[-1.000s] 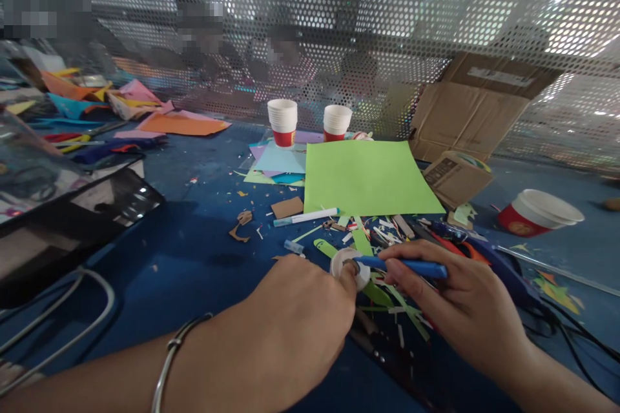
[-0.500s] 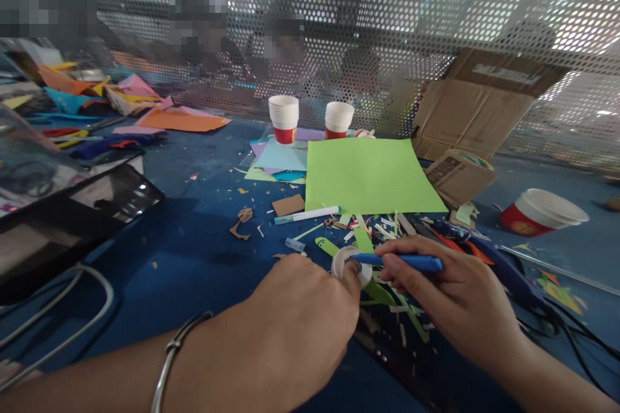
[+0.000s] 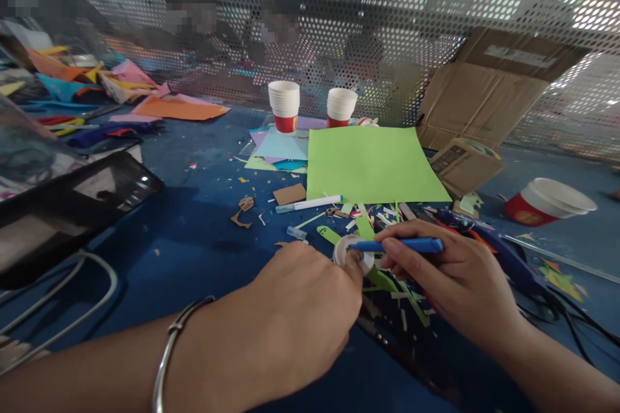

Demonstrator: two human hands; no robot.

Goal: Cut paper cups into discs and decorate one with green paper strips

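Observation:
My left hand (image 3: 307,310), with fingers curled, grips a small white round piece (image 3: 341,250), its thumb or a finger reaching into the middle. Green paper strips (image 3: 329,233) stick out around that piece, and one carries a small drawn face. In my right hand (image 3: 450,277) a blue pen (image 3: 419,245) is pinched between thumb and fingers. The pen's tip meets the white piece beside my left fingertip; whether it touches the surface I cannot tell. Paper scraps (image 3: 402,297) lie beneath both hands.
Ahead lies a green sheet (image 3: 372,164), with a white marker (image 3: 310,204) along its near edge. Stacked paper cups (image 3: 284,106) stand behind. A red and white cup (image 3: 547,201), a blue glue gun (image 3: 508,264) and cardboard (image 3: 484,100) are rightward; a black-edged case (image 3: 82,213) is leftward.
The view has tipped slightly downward, so the table things sit higher in the picture. Both hands keep their holds, with the pen's tip still at the white piece.

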